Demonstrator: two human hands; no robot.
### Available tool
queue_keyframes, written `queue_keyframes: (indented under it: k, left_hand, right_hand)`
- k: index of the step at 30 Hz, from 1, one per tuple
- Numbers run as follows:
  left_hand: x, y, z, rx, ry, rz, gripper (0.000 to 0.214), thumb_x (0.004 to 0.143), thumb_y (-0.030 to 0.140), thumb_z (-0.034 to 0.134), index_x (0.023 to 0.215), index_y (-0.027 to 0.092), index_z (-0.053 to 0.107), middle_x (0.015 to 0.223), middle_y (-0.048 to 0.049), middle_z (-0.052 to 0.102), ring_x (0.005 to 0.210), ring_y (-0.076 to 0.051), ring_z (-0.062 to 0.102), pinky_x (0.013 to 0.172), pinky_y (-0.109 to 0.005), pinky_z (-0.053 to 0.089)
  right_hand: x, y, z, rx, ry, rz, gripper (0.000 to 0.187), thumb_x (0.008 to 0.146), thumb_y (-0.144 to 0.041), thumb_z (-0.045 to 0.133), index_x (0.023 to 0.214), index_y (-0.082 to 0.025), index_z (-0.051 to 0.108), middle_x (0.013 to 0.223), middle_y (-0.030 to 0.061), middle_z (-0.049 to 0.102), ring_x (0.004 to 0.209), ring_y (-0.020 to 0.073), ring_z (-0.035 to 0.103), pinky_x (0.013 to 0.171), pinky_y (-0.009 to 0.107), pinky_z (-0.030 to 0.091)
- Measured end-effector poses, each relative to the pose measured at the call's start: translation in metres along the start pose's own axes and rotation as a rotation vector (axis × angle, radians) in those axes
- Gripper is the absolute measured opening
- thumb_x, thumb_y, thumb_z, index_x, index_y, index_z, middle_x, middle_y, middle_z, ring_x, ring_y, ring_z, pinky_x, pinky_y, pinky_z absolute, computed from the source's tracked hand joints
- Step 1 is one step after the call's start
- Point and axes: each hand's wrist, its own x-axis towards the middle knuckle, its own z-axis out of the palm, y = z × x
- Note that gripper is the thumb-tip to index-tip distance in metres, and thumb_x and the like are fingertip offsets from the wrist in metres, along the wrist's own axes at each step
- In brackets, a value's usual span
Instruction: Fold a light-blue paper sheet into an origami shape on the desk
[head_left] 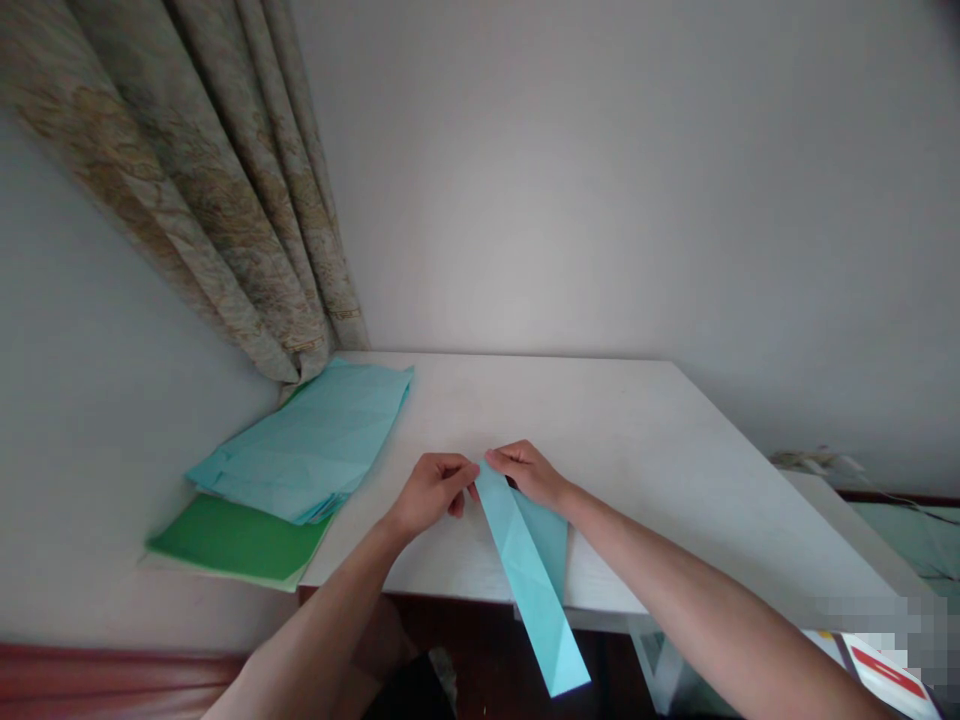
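Observation:
Between my hands is a folded sheet of light blue paper (529, 570). One long strip of it slants toward me and hangs past the table's front edge, while a wider part lies behind the strip on the right. My left hand (439, 485) pinches the paper's far tip from the left, thumb and forefinger together. From the other side my right hand (529, 472) grips the same end, its thumb close to the tip. Some of the right fingers are hidden by the paper.
A stack of creased light blue sheets (307, 440) lies on the table's left side, over green paper (240, 540). The white table (600, 410) meets the wall at the back. A patterned curtain (225, 180) hangs to the left. Cables (814, 460) lie beyond the right edge.

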Motion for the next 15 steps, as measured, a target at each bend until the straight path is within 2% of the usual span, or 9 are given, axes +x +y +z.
queue_keyframes:
  k: [10, 15]
  left_hand:
    - [0.0003, 0.0012, 0.0008, -0.007, 0.02, 0.005, 0.038, 0.083, 0.042, 0.05, 0.059, 0.015, 0.06, 0.039, 0.0026, 0.05, 0.037, -0.01, 0.042, 0.045, -0.023, 0.032]
    - [0.0008, 0.0024, 0.0019, -0.028, 0.048, 0.008, 0.037, 0.082, 0.042, 0.051, 0.059, 0.015, 0.06, 0.04, 0.0022, 0.05, 0.038, -0.01, 0.043, 0.044, -0.023, 0.031]
  right_hand:
    - [0.0026, 0.0044, -0.0013, -0.222, 0.108, -0.103, 0.05, 0.085, -0.057, 0.045, 0.054, -0.018, 0.039, 0.051, -0.0054, 0.03, 0.049, 0.0088, 0.03, 0.047, 0.024, 0.022]
    - [0.0013, 0.0019, 0.0, -0.202, 0.132, -0.154, 0.05, 0.088, -0.057, 0.039, 0.056, -0.018, 0.042, 0.053, -0.0045, 0.033, 0.051, 0.0092, 0.032, 0.048, 0.024, 0.024]
